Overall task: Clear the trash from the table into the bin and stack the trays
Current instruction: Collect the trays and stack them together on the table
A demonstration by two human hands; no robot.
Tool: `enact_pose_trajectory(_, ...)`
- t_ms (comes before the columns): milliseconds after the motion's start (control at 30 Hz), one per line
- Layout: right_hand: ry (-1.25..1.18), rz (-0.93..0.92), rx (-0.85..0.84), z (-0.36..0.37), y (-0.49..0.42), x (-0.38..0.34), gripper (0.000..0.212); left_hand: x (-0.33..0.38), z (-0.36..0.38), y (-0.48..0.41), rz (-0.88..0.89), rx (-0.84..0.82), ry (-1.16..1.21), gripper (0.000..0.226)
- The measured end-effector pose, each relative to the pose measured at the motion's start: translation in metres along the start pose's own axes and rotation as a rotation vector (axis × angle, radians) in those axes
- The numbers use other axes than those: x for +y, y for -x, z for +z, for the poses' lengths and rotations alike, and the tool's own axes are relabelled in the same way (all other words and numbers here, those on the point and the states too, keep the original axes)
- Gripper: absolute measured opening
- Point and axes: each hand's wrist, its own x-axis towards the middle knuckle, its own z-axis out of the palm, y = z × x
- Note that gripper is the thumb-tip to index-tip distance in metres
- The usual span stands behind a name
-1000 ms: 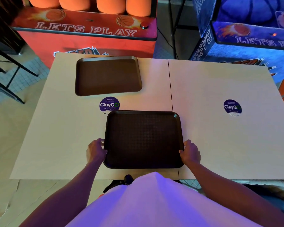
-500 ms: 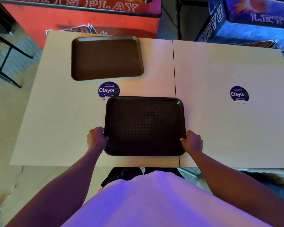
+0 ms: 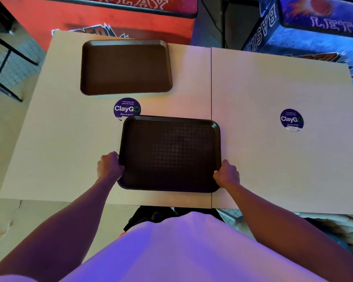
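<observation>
A dark brown textured tray (image 3: 169,153) lies near the front edge of the pale table (image 3: 273,163), empty. My left hand (image 3: 108,166) grips its left rim and my right hand (image 3: 227,173) grips its right rim, both near the tray's front corners. A second brown tray (image 3: 125,67), also empty, lies flat at the far left of the table, apart from the first. No trash or bin shows in the head view.
Two round purple ClayGo stickers (image 3: 127,109) (image 3: 291,119) are on the tabletop. A red arcade machine (image 3: 110,15) stands behind the table on the left, a blue one (image 3: 306,27) on the right. Black chair legs (image 3: 6,58) stand far left.
The near tray has slid a little farther from me, its far rim now covering the lower edge of the left sticker. Both hands stay on its sides. The camera has tilted down.
</observation>
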Motion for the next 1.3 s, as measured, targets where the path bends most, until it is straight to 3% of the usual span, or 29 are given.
enact_pose_trajectory(400,-0.018,-0.085,-0.195,-0.005,-0.024,0.008,0.056,0.008,0.024,0.013,-0.059,0.126,-0.08,0.022)
enact_pose_trajectory(700,-0.016,-0.03,-0.258,-0.011,-0.031,0.0,0.057,0.002,0.017,0.009,-0.016,0.058,-0.066,0.028)
enact_pose_trajectory(1000,0.056,0.043,-0.14,-0.006,-0.018,-0.013,0.06,-0.015,0.006,0.001,0.133,-0.058,-0.021,0.024)
enact_pose_trajectory(1167,-0.032,0.019,0.157,-0.013,-0.017,-0.043,0.064,-0.022,-0.01,-0.02,0.163,-0.148,0.113,0.035)
enact_pose_trajectory(1300,-0.014,-0.084,0.237,-0.02,-0.02,-0.084,0.064,-0.017,-0.039,-0.047,0.146,-0.09,0.283,0.053)
